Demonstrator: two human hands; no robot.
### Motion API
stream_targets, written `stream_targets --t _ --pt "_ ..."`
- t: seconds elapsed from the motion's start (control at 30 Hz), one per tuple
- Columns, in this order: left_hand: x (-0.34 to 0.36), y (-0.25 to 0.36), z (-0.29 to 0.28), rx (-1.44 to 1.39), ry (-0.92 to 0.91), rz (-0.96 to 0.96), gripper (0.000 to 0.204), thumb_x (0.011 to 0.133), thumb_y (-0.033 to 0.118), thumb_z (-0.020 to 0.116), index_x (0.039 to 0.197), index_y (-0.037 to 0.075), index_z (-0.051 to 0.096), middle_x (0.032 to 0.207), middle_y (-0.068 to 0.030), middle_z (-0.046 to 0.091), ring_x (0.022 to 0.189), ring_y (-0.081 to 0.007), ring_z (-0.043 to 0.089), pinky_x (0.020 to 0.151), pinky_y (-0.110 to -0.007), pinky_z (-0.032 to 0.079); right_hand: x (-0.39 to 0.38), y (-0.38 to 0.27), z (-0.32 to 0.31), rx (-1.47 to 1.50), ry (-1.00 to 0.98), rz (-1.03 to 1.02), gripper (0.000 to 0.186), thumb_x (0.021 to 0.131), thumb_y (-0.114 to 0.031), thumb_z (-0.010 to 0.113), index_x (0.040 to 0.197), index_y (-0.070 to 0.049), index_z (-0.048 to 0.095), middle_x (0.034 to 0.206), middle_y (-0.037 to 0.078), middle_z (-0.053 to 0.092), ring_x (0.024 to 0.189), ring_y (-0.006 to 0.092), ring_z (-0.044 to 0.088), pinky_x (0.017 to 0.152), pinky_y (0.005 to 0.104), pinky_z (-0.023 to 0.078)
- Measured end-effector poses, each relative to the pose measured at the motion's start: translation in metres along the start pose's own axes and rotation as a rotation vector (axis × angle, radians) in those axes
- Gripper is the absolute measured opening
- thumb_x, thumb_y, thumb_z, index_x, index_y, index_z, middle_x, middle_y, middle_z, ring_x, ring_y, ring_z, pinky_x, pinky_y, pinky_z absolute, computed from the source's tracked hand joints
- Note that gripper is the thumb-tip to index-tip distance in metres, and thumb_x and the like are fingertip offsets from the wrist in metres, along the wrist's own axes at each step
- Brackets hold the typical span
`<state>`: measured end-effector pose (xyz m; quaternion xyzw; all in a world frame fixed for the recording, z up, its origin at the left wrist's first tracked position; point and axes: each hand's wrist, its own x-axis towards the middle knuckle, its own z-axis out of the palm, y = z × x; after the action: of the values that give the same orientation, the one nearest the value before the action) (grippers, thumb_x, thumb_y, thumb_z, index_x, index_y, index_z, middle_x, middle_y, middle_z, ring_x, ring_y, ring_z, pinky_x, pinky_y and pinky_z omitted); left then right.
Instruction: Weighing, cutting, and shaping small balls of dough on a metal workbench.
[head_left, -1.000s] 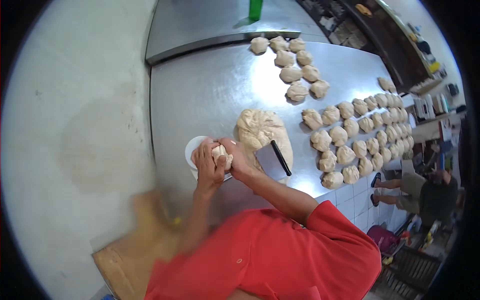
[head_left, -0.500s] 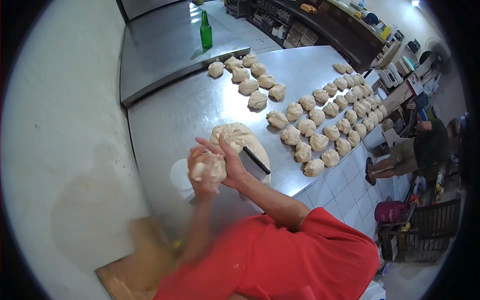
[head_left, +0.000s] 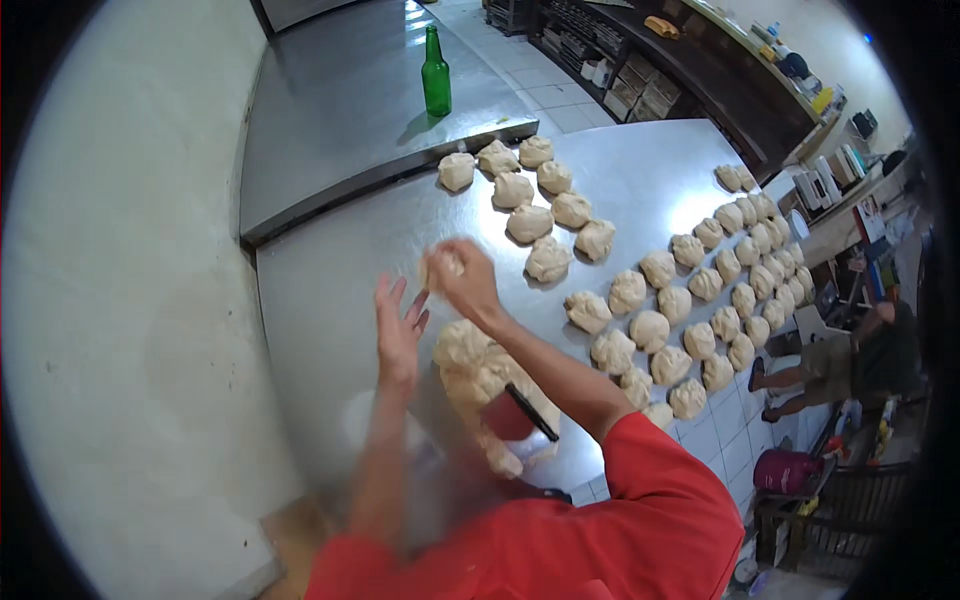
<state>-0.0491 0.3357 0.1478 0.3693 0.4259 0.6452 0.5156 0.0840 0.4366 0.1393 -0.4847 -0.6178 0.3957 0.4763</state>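
My right hand [head_left: 468, 281] is closed round a small piece of dough [head_left: 453, 263], most of it hidden by the fingers. Just left of it, my left hand [head_left: 397, 338] has its fingers spread, with nothing seen in them. Nearer to me lies a large soft mass of dough [head_left: 470, 360] on the metal table [head_left: 320, 290]. A dough scraper [head_left: 533, 412] with a black handle rests on that mass, its blade reflecting red. Several dough balls [head_left: 530, 224] sit in rows beyond my hands, and more dough balls [head_left: 674, 304] fill the table's right side.
A green glass bottle [head_left: 436, 80] stands on a raised metal counter [head_left: 330, 120] at the far left. The wall [head_left: 150, 300] runs close along the left. To the right, past the table edge, another person [head_left: 850, 350] stands on the tiled floor near a maroon gas cylinder [head_left: 783, 471].
Both hands moved farther out over the table and came apart. The dough they held together is now in the right hand. My view shifted, so table things sit lower and more rightward.
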Motion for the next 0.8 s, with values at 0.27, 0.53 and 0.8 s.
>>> stream_targets --t 0.27,0.53,0.8 --pt "-0.057 -0.025 -0.064 0.075 0.289 -0.251 0.053 0.108 0.024 0.052 0.157 0.006 0.038 0.133 -0.0119 0.058 0.107 -0.0171 0.058 0.096 -0.03 0.045 0.133 0.149 0.022 -0.437 0.439 -0.587 0.037 0.096 -0.016 0.061 0.132 -0.007 0.057 0.143 0.021 0.047 0.128 0.039 0.049 0.105 0.0418 0.043" --pt "-0.16 -0.065 -0.068 0.36 0.093 -0.492 0.047 0.105 0.02 0.057 0.147 0.001 0.049 0.133 -0.0128 0.06 0.108 -0.0161 0.059 0.092 -0.028 0.047 0.033 0.114 -0.029 -0.239 0.142 -0.211 0.04 0.097 -0.027 0.067 0.126 -0.002 0.055 0.117 0.018 0.062 0.107 0.0353 0.061 0.098 0.0425 0.049" --pt "-0.207 -0.07 -0.006 0.158 0.013 -0.704 0.06 0.105 0.029 0.059 0.153 -0.001 0.042 0.149 -0.0195 0.051 0.136 -0.0269 0.049 0.115 -0.038 0.037 -0.279 0.068 -0.137 -0.974 -0.204 0.274 0.069 0.09 -0.058 0.073 0.106 0.005 0.05 0.09 0.017 0.056 0.084 0.0348 0.064 0.078 0.0426 0.053"
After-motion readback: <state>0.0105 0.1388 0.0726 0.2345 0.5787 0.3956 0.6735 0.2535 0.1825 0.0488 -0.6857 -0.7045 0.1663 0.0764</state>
